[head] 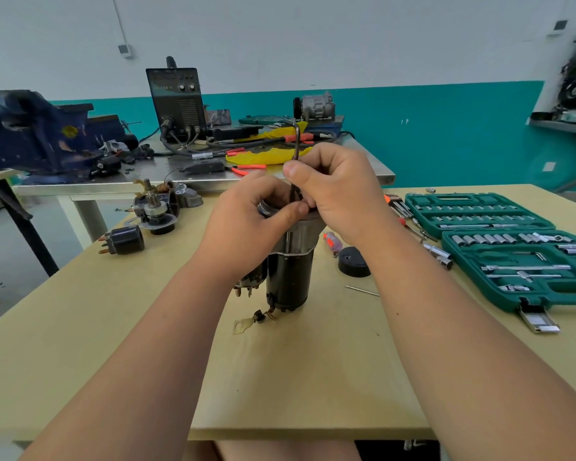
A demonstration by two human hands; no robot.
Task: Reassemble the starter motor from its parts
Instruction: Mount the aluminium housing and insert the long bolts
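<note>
The starter motor [290,277] stands upright on the yellowish table [167,327], black body below and grey metal housing on top. My left hand [246,224] grips the top of the housing from the left. My right hand [336,191] pinches an L-shaped hex key [296,141] that points straight down into the motor's top; its bent end sticks up above my fingers. A black solenoid [124,240] with copper terminals lies at the left. Behind it sits a cluster of loose motor parts [157,207]. A black round cap [353,261] rests to the right of the motor.
An open green socket set [512,247] fills the table's right side. An orange-handled screwdriver [332,243] lies by the cap, a thin pin [361,290] nearer me. Behind stands a steel bench [213,181] with a blue vise [37,134], a welder [177,98], pliers and yellow cloth.
</note>
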